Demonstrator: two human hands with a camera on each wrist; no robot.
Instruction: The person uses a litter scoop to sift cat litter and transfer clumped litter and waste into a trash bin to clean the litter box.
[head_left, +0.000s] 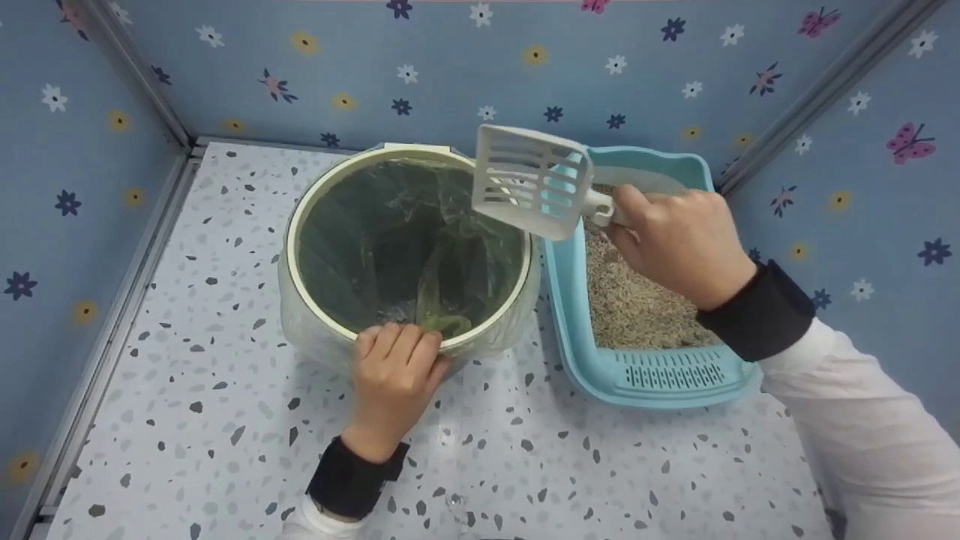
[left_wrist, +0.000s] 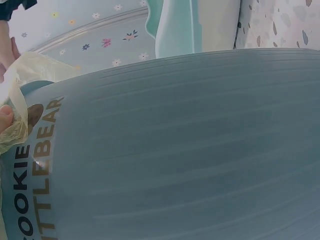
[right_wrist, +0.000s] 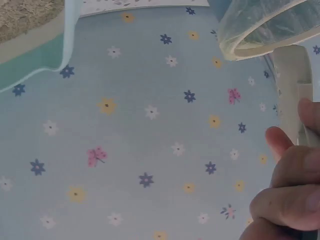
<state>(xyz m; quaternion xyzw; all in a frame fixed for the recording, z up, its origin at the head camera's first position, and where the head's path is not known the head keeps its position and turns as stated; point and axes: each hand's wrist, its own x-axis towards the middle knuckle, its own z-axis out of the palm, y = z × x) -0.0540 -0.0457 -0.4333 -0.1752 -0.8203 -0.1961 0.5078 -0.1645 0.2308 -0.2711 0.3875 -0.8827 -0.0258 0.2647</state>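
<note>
My right hand grips the handle of a white slotted litter scoop. The scoop's head is held up over the trash can's right rim, and no litter shows on it. At the front of the trash can, my left hand holds the cream rim, fingers hooked over the top. Its thumb lies against the overhanging bag in the left wrist view. A thin translucent yellowish bag lines the can and folds down outside. Right of it stands a light-blue litter box with tan litter.
Both containers stand on a white speckled surface. Flower-patterned blue panels rise behind and at both sides, joined by grey metal rails. The litter box's front ledge is perforated.
</note>
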